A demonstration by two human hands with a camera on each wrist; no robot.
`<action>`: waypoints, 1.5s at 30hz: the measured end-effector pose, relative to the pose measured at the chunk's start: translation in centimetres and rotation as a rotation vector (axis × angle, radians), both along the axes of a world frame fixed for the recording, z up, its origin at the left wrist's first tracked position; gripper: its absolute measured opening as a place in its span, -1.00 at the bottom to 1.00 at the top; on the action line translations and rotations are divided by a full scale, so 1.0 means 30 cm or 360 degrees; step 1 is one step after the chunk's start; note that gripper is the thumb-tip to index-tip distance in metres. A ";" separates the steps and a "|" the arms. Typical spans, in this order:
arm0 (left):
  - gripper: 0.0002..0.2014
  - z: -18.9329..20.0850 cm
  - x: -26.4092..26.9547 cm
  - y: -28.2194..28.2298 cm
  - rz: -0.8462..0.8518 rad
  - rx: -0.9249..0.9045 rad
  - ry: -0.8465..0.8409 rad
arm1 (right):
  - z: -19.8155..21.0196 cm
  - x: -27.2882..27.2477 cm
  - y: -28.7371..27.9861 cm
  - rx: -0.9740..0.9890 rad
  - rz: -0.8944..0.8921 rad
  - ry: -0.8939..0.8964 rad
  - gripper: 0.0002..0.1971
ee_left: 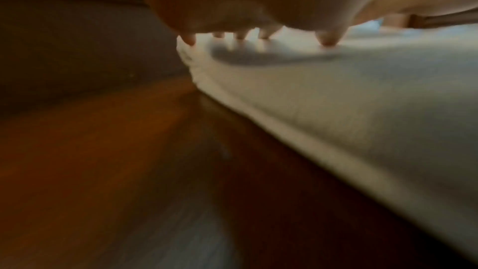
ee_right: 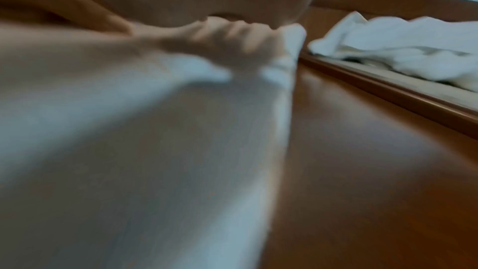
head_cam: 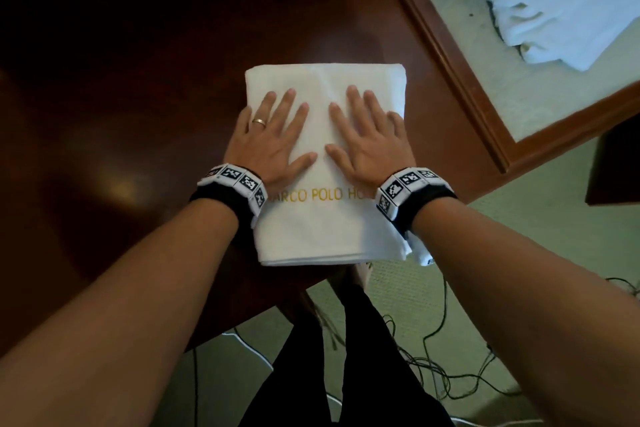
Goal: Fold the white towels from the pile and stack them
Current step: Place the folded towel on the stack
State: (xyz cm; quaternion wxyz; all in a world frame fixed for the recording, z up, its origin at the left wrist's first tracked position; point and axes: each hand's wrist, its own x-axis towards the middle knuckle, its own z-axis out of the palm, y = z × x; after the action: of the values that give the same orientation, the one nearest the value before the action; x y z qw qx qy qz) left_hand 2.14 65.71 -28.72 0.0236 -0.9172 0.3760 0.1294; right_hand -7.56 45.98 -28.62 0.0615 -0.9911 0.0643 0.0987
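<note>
A folded white towel (head_cam: 322, 229) with gold lettering lies on the dark wooden table (head_cam: 138, 80), its near edge close to the table's edge. Both my hands lie flat on its far half, fingers straight and spread. My left hand (head_cam: 273, 135) presses the left side; it wears a ring. My right hand (head_cam: 367, 132) presses the right side. In the left wrist view the fingertips (ee_left: 328, 40) touch the towel (ee_left: 362, 99). In the right wrist view the fingers (ee_right: 232, 36) lie along the towel (ee_right: 155, 150) near its right edge. A pile of loose white towels (head_cam: 554, 0) lies beyond the table at the upper right.
The table has a raised wooden rim (head_cam: 446, 55) on its right side. Pale green carpet (head_cam: 519, 253) with thin dark cables (head_cam: 450, 374) surrounds the table. My legs in black trousers (head_cam: 346, 357) stand at the table's near edge. Dark furniture (head_cam: 616, 166) stands at the right.
</note>
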 end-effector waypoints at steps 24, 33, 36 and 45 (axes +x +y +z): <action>-0.30 0.139 -0.283 0.059 0.1330 -0.0529 0.0868 | 0.093 -0.311 0.057 0.1042 -0.1402 0.0206 -0.49; -0.53 0.453 -0.304 -0.183 0.0896 -0.0746 0.0711 | 0.432 -0.331 -0.117 0.0876 -0.1445 -0.0054 -0.49; -0.52 0.560 -0.315 -0.319 0.0757 -0.0930 0.0736 | 0.553 -0.374 -0.247 0.0881 -0.1440 -0.0176 -0.47; -0.42 0.792 -0.408 -0.952 0.0376 -0.1224 0.0658 | 0.818 -0.565 -0.807 0.0779 -0.1574 -0.0575 -0.50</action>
State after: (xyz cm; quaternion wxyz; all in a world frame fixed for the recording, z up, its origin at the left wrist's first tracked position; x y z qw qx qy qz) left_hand -10.10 37.14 -4.95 -0.4094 -0.8509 0.2862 0.1626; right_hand -24.52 21.76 -4.07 0.3376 -0.8013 0.4835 -0.1005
